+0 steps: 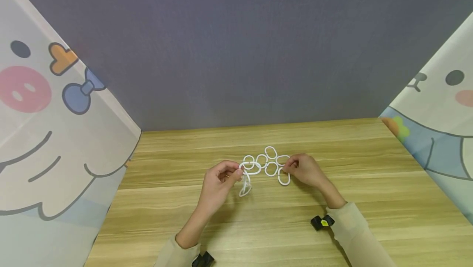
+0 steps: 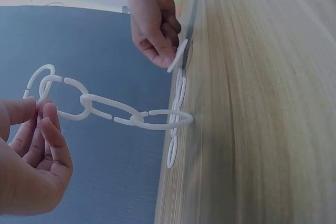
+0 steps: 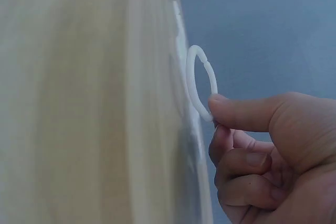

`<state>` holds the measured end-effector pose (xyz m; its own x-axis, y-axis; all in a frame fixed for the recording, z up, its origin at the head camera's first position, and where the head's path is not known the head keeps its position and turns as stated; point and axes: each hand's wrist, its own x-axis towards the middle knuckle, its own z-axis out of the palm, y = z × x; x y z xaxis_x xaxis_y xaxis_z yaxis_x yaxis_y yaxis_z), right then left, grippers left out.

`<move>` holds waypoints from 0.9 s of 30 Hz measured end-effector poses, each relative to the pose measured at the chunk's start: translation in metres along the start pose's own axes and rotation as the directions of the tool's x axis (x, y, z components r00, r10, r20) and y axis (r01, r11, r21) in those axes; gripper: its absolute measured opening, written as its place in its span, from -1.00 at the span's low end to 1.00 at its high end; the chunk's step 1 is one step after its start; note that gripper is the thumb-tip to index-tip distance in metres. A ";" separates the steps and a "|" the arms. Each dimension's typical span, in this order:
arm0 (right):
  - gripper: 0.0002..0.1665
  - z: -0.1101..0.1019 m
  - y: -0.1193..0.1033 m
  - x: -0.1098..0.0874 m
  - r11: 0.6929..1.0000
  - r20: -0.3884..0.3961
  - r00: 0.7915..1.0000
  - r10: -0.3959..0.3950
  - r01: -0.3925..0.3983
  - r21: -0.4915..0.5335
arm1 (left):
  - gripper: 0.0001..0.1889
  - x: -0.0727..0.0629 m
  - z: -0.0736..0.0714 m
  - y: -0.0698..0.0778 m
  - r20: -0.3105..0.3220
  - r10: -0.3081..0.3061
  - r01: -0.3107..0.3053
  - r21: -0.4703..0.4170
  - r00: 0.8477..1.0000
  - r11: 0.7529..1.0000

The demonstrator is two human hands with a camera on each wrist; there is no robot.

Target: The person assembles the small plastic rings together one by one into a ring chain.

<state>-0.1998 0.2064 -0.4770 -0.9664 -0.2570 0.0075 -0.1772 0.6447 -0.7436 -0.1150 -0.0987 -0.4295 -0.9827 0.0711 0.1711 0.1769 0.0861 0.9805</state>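
Your left hand (image 1: 221, 180) is pinching a white plastic link chain (image 2: 111, 102) near one end, so most of it is hanging toward the desk (image 1: 258, 234); that high grip is probably stopping the links from bunching. You aren't showing clearly whether the lowest link is touching the wood. Your right hand (image 1: 306, 168) is pinching a single split link (image 3: 190, 77) by its edge, between thumb and finger, tilted just over the desk; holding it there is leaving the split uncovered. Between your hands, loose links (image 1: 266, 171) are lying flat and close together, probably for easy reach. From the head view, the chain is overlapping their left side, partly standing in the way. A gray panel (image 1: 236, 53) is rising behind, and cartoon-printed panels (image 1: 55, 143) are flanking both sides.
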 end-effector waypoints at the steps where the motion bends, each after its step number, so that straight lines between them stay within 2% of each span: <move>1: -0.88 -0.001 -0.001 0.000 1.000 -0.007 1.000 -0.005 0.005 -0.004 | -0.86 0.000 0.000 0.000 0.000 0.000 0.000 -0.001 1.000 1.000; 10: -0.86 -0.006 -0.011 -0.003 0.999 -0.033 0.999 -0.037 0.038 0.037 | -0.85 0.000 0.000 0.001 0.008 0.006 -0.006 -0.009 1.000 1.000; 17: -0.87 -0.008 -0.023 -0.005 0.982 -0.056 0.997 -0.062 0.071 0.175 | -0.87 0.000 0.002 0.000 0.016 0.008 -0.008 -0.006 1.000 1.000; 21: -0.91 -0.007 -0.031 -0.006 0.972 -0.085 0.994 -0.069 0.086 0.217 | -0.90 0.000 0.003 -0.001 0.017 0.005 -0.005 -0.004 1.000 1.000; 27: -0.93 -0.007 -0.043 -0.009 0.942 -0.133 0.989 -0.058 0.099 0.322 | -0.92 -0.001 0.004 -0.001 0.013 -0.007 0.008 -0.006 1.000 1.000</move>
<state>-0.1847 0.1866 -0.4405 -0.9706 -0.1964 0.1394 -0.2022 0.3497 -0.9148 -0.1143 -0.0951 -0.4315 -0.9832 0.0832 0.1625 0.1692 0.0811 0.9822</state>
